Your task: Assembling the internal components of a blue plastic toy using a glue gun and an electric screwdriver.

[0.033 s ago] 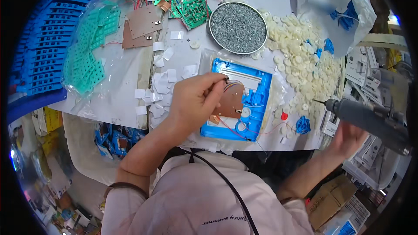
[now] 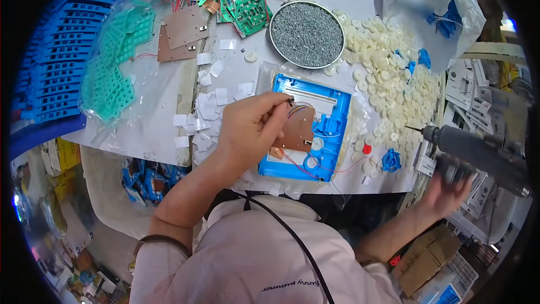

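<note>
My left hand (image 2: 250,129) reaches over a blue plastic housing (image 2: 341,129), thumb and forefinger pinched on a small black part (image 2: 291,101) beside several coloured wires. A brown circuit board (image 2: 299,129) lies inside the housing, its left part hidden by my fingers. Thin red wires run from it past a white disc (image 2: 318,144). Off to the right, my right hand (image 2: 447,196) is closed at the dark grip of a grey power screwdriver (image 2: 478,149). Its thin bit points left, over the table's right side and apart from the housing.
A round dish of screws (image 2: 307,35) stands behind the housing. Cream plastic discs (image 2: 388,79) spread to its right, with a blue coil (image 2: 391,160) near the front edge. White paper squares (image 2: 208,107), green circuit boards (image 2: 244,11) and a bag of turquoise pieces (image 2: 115,67) lie left.
My right hand has shifted slightly downward, and the screwdriver's dark grip shows more above the fingers. The screwdriver sits a little differently. My left hand stays almost still.
</note>
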A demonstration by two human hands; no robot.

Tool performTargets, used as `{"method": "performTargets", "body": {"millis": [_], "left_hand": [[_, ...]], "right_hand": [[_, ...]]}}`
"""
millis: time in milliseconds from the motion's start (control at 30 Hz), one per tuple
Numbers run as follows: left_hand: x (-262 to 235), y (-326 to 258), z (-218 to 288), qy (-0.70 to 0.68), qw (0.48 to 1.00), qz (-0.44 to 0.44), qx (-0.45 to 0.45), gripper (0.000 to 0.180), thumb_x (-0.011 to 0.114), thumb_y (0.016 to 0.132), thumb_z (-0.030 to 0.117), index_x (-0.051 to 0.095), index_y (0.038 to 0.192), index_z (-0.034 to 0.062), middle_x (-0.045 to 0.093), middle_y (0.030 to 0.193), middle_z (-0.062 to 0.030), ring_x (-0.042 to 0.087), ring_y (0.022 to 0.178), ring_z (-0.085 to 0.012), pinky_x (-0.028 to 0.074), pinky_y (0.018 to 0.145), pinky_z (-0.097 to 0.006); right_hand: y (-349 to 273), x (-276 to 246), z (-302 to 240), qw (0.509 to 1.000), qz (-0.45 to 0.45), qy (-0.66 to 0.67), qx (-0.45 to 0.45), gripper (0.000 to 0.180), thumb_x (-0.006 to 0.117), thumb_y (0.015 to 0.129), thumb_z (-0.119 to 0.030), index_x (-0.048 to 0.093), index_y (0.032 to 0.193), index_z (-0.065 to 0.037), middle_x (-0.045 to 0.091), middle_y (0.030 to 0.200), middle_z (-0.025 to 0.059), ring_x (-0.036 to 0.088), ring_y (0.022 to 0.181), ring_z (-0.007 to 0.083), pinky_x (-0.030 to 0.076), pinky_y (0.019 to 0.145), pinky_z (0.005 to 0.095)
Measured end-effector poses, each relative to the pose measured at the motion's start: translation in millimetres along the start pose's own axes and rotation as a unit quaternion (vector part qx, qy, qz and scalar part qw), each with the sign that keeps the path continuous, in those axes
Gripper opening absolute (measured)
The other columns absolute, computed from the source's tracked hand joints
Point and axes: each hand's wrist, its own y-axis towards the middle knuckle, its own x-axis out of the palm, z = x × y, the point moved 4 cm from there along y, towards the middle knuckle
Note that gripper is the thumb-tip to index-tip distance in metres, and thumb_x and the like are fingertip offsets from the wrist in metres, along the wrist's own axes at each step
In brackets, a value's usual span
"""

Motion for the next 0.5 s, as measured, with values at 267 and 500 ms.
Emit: {"method": "performTargets", "body": {"millis": [267, 500], "left_hand": [[-3.3, -5.8, -4.8, -0.081, 0.995, -0.008, -0.058, 0.021, 0.060, 0.100, 0.008, 0.067, 0.114, -0.0045, 0.067, 0.076, -0.0050, 0.060, 0.053, -0.0054, 0.046, 0.048, -0.020], [-1.2, -0.3, -15.8, -0.175, 0.974, 0.041, -0.138, 0.026, 0.061, 0.103, 0.018, 0.065, 0.118, -0.0026, 0.063, 0.073, -0.0028, 0.056, 0.050, -0.0045, 0.040, 0.043, -0.019]], "right_hand": [[-129.0, 110.0, 40.8, 0.860, -0.414, -0.292, 0.052, 0.031, 0.075, 0.083, -0.003, 0.065, 0.112, 0.000, 0.070, 0.102, 0.0125, 0.068, 0.093, 0.0205, 0.054, 0.082, 0.0320], [-142.3, 210.0, 118.4, 0.616, -0.593, -0.486, -0.180, 0.055, 0.081, 0.074, -0.010, 0.058, 0.124, -0.002, 0.061, 0.109, 0.0167, 0.060, 0.098, 0.0363, 0.051, 0.087, 0.0391]]}}
